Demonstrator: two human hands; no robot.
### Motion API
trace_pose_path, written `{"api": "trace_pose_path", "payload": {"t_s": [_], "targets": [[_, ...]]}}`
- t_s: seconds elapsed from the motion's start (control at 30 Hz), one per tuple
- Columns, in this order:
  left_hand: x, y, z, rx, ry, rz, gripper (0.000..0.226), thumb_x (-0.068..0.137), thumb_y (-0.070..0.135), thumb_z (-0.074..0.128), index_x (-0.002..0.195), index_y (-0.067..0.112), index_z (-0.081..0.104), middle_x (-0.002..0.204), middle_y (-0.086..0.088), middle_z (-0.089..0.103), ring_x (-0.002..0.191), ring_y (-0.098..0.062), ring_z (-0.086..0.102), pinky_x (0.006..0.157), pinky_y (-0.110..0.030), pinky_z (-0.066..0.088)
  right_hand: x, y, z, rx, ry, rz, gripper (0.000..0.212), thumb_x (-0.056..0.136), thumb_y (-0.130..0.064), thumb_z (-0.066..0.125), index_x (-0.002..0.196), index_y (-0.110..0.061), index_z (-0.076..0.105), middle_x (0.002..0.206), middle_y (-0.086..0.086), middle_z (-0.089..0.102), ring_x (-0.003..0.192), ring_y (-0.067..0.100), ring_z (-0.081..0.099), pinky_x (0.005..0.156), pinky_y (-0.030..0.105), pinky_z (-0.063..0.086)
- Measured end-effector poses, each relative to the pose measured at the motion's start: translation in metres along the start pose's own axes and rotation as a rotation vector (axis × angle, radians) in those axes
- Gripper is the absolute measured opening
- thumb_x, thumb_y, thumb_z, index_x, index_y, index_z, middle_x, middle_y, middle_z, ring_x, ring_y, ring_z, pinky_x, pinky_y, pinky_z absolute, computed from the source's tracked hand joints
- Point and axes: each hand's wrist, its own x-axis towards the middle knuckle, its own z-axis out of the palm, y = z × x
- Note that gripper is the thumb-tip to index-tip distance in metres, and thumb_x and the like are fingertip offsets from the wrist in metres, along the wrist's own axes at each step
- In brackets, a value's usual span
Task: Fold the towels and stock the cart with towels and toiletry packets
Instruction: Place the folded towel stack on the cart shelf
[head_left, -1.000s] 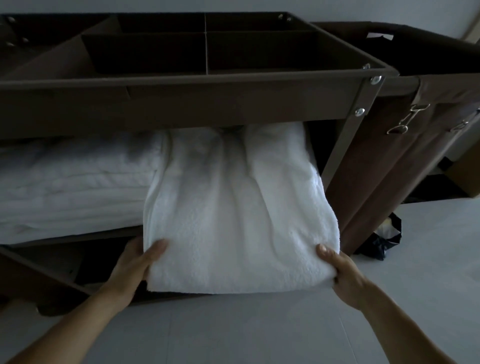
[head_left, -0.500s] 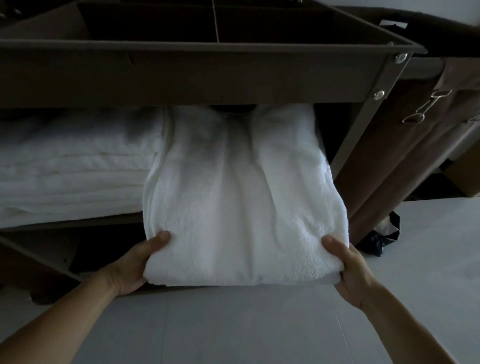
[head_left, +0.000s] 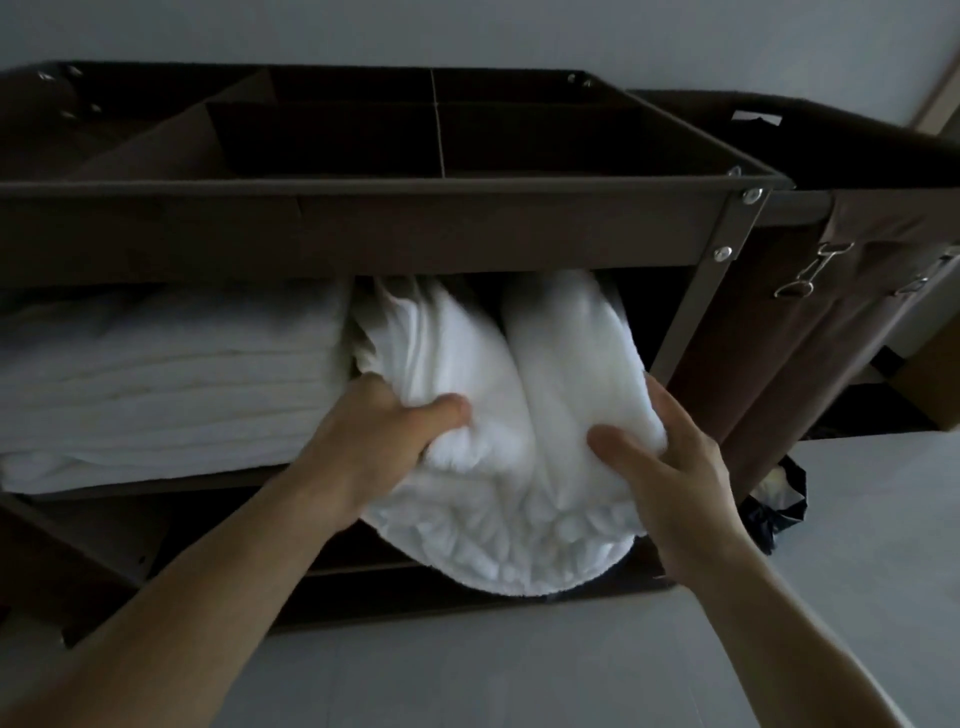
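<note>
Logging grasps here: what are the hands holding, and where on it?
One bunched white towel: the left hand grips its left fold, the right hand its right fold, both just above its drooping front edge.

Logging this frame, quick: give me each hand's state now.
Left hand: closed, gripping the white towel on its left side.
Right hand: closed, gripping the same towel's right side.
</note>
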Motion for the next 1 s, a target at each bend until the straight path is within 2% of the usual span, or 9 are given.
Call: {"api": "trace_pose_path", "payload": {"t_s": [0.07,0.2,0.33,0.47,0.57,0.67,0.8,0.87,1.0], "targets": [[0.021,0.018,-0.003,0.112,0.07,0.005,0.062,0.048,0.063,0.069,0.073,0.006,0.071,0.066,-0.01,0.07,0.062,-0.026,0.069,0.068,-0.044,0.058,0.013,-0.007,0.008,-0.01,0.023,-0.059,0.043,0.069,-0.041,0.066,0.102,-0.068,0.059,0.097,-0.012,0.07,0.086,0.009,0.07,0.07,0.035,0.06],[0.06,0.015,-0.008,0.171,0.178,-0.019,0.041,0.055,0.055,0.071,0.051,0.017,0.056,0.047,0.005,0.049,0.049,-0.016,0.057,0.054,-0.028,0.044,0.041,0.009,0.034,-0.103,0.068,-0.061,0.047,0.084,-0.04,0.065,0.129,-0.048,0.053,0.117,0.001,0.061,0.094,0.017,0.066,0.074,0.037,0.059],[0.092,-0.014,-0.007,0.083,0.361,-0.003,0.044,0.063,0.051,0.063,0.086,0.013,0.067,0.074,0.0,0.066,0.076,-0.025,0.066,0.063,-0.033,0.051,0.086,0.016,0.053,-0.309,0.208,-0.16,0.055,0.093,-0.042,0.06,0.144,-0.034,0.043,0.135,0.002,0.046,0.104,0.017,0.056,0.076,0.026,0.043],[0.114,-0.032,0.01,0.246,0.549,0.122,0.069,0.087,0.046,0.061,0.141,0.007,0.04,0.13,-0.014,0.058,0.115,-0.035,0.057,0.086,-0.032,0.042,0.111,0.022,0.067,-0.456,0.344,-0.283,0.055,0.1,-0.038,0.049,0.152,-0.026,0.034,0.151,0.011,0.035,0.131,0.037,0.043,0.1,0.046,0.043],[0.117,-0.039,0.015,0.358,0.599,0.241,0.07,0.098,0.03,0.053,0.157,0.014,0.017,0.156,-0.012,0.036,0.134,-0.035,0.043,0.103,-0.039,0.037,0.114,0.03,0.079,-0.633,0.362,-0.318,0.058,0.104,-0.033,0.04,0.157,-0.027,0.02,0.159,0.012,0.022,0.142,0.038,0.027,0.108,0.065,0.033],[0.114,-0.053,0.007,0.891,0.44,0.331,0.06,0.102,0.018,0.034,0.158,0.024,0.013,0.166,-0.01,0.006,0.15,-0.034,0.016,0.119,-0.045,0.022,0.116,0.035,0.076,-0.903,0.276,-0.331,0.075,0.096,-0.012,0.046,0.157,-0.035,0.009,0.164,0.006,-0.005,0.15,0.035,-0.001,0.115,0.068,0.016],[0.101,-0.057,0.01,1.342,0.303,0.814,0.058,0.083,0.02,0.044,0.136,0.003,0.057,0.151,-0.019,0.044,0.144,-0.036,0.034,0.117,-0.053,0.021,0.11,0.03,0.067,-1.201,0.276,-0.636,0.076,0.073,-0.015,0.057,0.147,-0.013,0.042,0.164,0.016,0.009,0.152,0.035,-0.002,0.118,0.062,-0.004],[0.104,-0.055,0.011,1.35,0.184,0.774,0.085,0.073,0.036,0.062,0.148,0.002,0.041,0.158,-0.019,0.032,0.149,-0.033,0.024,0.12,-0.05,0.016,0.107,0.031,0.07,-1.332,0.108,-0.705,0.09,0.066,-0.016,0.067,0.15,-0.008,0.036,0.162,0.019,0.02,0.153,0.035,0.005,0.121,0.059,-0.001],[0.129,-0.069,0.004,1.443,0.0,0.495,0.125,0.072,0.072,0.062,0.156,0.02,-0.015,0.163,-0.012,-0.019,0.15,-0.038,-0.012,0.122,-0.051,-0.001,0.124,0.035,0.061,-1.532,-0.112,-0.531,0.113,0.079,-0.05,0.066,0.157,-0.008,-0.004,0.164,0.021,0.0,0.152,0.037,-0.001,0.123,0.05,-0.001]]}}
